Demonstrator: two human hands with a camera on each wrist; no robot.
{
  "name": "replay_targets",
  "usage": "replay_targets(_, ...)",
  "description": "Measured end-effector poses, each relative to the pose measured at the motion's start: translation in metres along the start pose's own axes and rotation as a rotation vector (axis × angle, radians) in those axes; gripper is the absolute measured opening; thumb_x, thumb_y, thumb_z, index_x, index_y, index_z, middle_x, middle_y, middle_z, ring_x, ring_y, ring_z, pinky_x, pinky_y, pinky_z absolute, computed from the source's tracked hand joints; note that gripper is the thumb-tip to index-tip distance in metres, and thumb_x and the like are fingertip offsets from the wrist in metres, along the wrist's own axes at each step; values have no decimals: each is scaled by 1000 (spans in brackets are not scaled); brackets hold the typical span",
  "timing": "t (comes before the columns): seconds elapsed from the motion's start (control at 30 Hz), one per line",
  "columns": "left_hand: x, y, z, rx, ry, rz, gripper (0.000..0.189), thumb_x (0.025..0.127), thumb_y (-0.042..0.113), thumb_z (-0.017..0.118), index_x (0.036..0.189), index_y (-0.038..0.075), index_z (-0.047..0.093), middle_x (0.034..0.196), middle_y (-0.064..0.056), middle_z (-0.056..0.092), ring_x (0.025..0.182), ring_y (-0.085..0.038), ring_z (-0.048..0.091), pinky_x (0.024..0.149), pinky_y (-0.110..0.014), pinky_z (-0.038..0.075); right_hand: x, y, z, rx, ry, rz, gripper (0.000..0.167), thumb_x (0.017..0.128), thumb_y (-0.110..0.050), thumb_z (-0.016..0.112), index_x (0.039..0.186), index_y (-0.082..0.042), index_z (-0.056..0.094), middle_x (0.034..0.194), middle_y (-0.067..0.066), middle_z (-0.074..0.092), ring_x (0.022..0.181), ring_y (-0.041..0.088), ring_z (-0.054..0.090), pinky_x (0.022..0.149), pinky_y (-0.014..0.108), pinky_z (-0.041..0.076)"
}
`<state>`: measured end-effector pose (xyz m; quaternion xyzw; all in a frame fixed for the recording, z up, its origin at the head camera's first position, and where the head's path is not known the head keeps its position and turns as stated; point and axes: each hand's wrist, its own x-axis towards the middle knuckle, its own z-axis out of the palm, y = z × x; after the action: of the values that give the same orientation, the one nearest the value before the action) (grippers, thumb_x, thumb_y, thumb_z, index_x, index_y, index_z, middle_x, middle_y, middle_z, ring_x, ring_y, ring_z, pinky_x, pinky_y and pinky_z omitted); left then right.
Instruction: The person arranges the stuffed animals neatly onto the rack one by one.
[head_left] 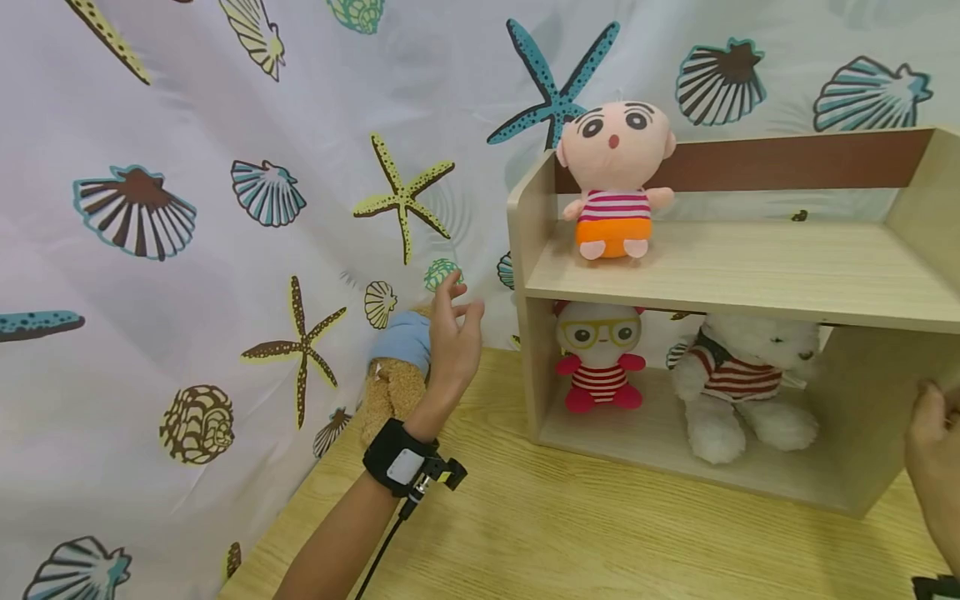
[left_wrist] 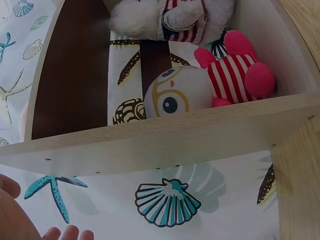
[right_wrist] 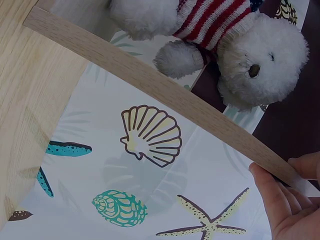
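A two-tier wooden shelf (head_left: 742, 258) stands against the patterned curtain. My right hand (right_wrist: 292, 195) grips the front edge of its right side panel, thumb on one face and fingers on the other. To the left of the shelf my left hand (head_left: 456, 346) is raised, fingers loosely bent, holding nothing; a teddy bear in blue (head_left: 397, 346) is partly hidden behind it. A round-headed doll in orange shorts (head_left: 615, 183) sits on the upper tier. Below it are a striped panda doll with yellow glasses (head_left: 600, 358) and a white plush bear (head_left: 738, 387) in a striped sweater.
The shelf stands on a wood-grain tabletop (head_left: 525, 533). Behind and to the left hangs a white curtain (head_left: 202, 308) printed with shells and starfish. A black wrist strap (head_left: 397, 458) with a small camera and cable is on the left wrist.
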<state>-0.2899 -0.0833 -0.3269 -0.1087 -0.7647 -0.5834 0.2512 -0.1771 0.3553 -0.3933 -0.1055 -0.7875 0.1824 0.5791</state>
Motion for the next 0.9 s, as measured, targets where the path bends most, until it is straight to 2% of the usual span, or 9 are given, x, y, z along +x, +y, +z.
replay_targets(0.17, 1, -8, -1, 13, 2, -6, 53, 101, 21, 49, 152, 15, 37, 139, -12, 47, 114, -27, 55, 87, -46, 49, 0, 1, 0, 6, 2, 2, 38, 99, -10, 49, 72, 16, 48, 62, 30, 45, 54, 37, 37, 54, 36, 21)
replay_targets(0.23, 1, -11, -2, 16, 3, -6, 53, 101, 21, 49, 152, 15, 37, 139, -13, 46, 114, -28, 55, 87, -46, 49, 0, 2, 0, 9, -2, 3, 38, 99, -10, 49, 71, 16, 48, 61, 29, 45, 52, 34, 36, 53, 31, 21)
replay_targets(0.33, 1, -15, -3, 17, 1, -12, 53, 101, 20, 49, 152, 14, 37, 139, -14, 46, 115, -30, 54, 88, -47, 49, 0, 2, -1, 15, -25, 3, 39, 98, -10, 50, 66, 14, 48, 59, 27, 46, 50, 16, 32, 51, 24, 19)
replay_targets(0.37, 1, -17, -4, 19, 0, -17, 53, 101, 20, 49, 153, 14, 36, 140, -14, 46, 116, -30, 53, 89, -47, 48, 0, 2, -2, 14, -37, 4, 39, 97, -10, 50, 66, 13, 48, 58, 27, 46, 50, 14, 32, 51, 23, 18)
replay_targets(0.47, 0, -21, -5, 32, 1, -30, 54, 101, 21, 50, 153, 14, 36, 139, -14, 46, 116, -31, 53, 91, -48, 48, 0, 0, -5, 14, -65, -4, 39, 97, -10, 49, 66, 13, 48, 59, 27, 47, 50, 16, 34, 52, 25, 19)
replay_targets(0.57, 1, -26, -6, 54, 5, -34, 54, 101, 22, 50, 153, 14, 36, 139, -14, 46, 116, -31, 53, 92, -47, 47, 0, -2, -6, 6, -86, -6, 36, 99, -9, 48, 71, 14, 49, 62, 28, 47, 51, 32, 38, 52, 24, 19)
replay_targets(0.6, 2, -28, -7, 60, 7, -34, 54, 101, 22, 50, 153, 14, 36, 139, -14, 46, 116, -31, 53, 92, -47, 47, 0, -2, -7, 0, -88, -7, 36, 99, -10, 49, 73, 14, 49, 63, 28, 47, 52, 33, 39, 52, 23, 19)
replay_targets(0.9, 7, -43, -10, 108, 13, -76, 54, 102, 23, 50, 153, 16, 36, 138, -12, 46, 119, -29, 52, 92, -46, 48, 2, -2, -8, -16, -112, 36, 29, 99, -8, 51, 78, 13, 50, 65, 27, 49, 50, 28, 38, 45, 16, 16)
